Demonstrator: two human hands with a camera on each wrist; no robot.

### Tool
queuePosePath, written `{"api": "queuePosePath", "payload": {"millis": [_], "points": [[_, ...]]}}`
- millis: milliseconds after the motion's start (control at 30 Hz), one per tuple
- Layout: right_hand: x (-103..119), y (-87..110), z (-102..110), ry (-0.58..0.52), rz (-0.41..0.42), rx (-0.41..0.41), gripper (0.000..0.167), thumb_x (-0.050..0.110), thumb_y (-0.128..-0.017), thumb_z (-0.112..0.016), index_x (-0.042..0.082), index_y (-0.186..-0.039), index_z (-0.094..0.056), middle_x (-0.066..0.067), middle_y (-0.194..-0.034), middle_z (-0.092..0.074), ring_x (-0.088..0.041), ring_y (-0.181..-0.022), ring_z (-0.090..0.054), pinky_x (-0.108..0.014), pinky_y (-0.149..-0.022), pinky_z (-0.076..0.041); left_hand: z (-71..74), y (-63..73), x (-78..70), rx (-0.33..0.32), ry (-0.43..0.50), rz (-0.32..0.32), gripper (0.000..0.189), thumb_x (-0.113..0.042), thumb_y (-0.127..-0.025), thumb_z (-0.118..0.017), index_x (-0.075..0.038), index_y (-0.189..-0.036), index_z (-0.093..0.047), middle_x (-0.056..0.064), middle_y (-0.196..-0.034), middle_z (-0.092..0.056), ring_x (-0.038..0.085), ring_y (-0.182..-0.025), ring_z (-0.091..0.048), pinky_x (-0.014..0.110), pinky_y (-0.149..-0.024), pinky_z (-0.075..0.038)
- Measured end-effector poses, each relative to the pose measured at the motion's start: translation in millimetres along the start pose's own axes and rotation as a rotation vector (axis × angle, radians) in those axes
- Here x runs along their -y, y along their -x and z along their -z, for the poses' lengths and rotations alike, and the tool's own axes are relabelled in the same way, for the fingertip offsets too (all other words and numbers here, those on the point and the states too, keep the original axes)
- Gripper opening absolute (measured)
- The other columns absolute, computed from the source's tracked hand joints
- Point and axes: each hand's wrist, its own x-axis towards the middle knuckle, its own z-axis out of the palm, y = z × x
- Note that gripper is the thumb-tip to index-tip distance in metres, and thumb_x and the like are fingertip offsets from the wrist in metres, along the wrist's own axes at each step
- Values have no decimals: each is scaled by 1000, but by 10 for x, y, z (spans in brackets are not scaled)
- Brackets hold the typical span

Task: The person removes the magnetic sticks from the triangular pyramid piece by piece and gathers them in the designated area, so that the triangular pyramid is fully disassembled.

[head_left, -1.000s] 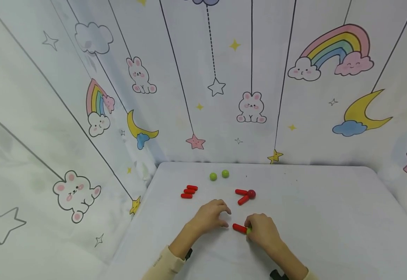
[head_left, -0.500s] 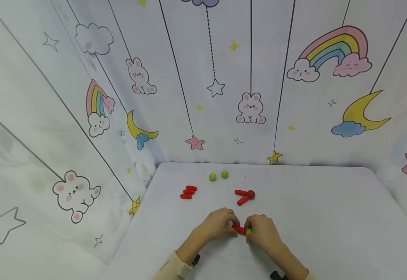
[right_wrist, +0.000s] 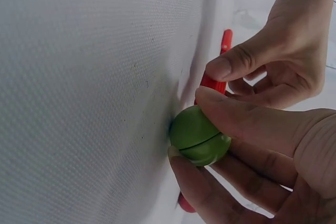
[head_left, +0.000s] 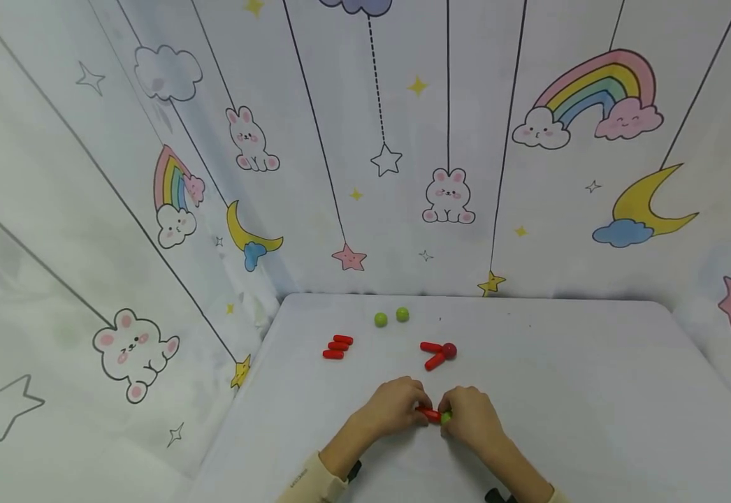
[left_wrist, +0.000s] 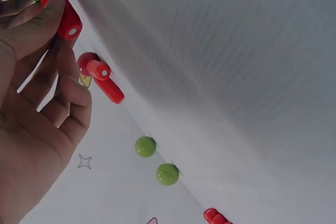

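Note:
In the head view both hands meet low over the white table. My left hand pinches a short red rod between thumb and fingers; a small pale disc shows on the rod's near end in the left wrist view. With thumb and fingertips my right hand grips a green ball, which has a dark groove round it. The rod's far end is right at the ball. Beyond the hands, two red rods meet a red ball in a V shape.
Three more red rods lie side by side at the left of the table. Two loose green balls sit near its back edge. A white curtain with rabbits, stars and rainbows hangs behind and at the left.
My left hand has come right and down and taken hold of the red rod's free end. The right hand stays in place with the green ball.

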Motion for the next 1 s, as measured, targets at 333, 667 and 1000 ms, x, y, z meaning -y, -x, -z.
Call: {"api": "queuePosePath", "payload": {"millis": [333,667,1000], "points": [[23,-3,-14,36,-22,11,23,5,-65,-96,11,-82,-81,4,-76,-71,-13,-70,-57,-36,-65,-54,163,119,177,-56,-120,-11,13,-21,-88,-86,-24,-101,-84,-15,-86,-66,0,-82,-53,14,-70,-46],[11,-11,22,69,-55,18,23,3,-66,-96,11,-82,-81,4,-75,-69,-14,-71,-57,-36,-67,-55,426,325,512,-165,-99,77,12,-18,-88,-86,-21,-99,-84,-12,-87,-68,3,-83,-56,18,-72,-50],[24,-11,10,75,-51,15,23,4,-67,-95,11,-83,-81,4,-75,-69,-14,-71,-57,-36,-66,-54,526,458,683,-212,-95,185,14,-19,-88,-86,-18,-101,-83,-5,-98,-65,8,-91,-58,23,-75,-54]]}}
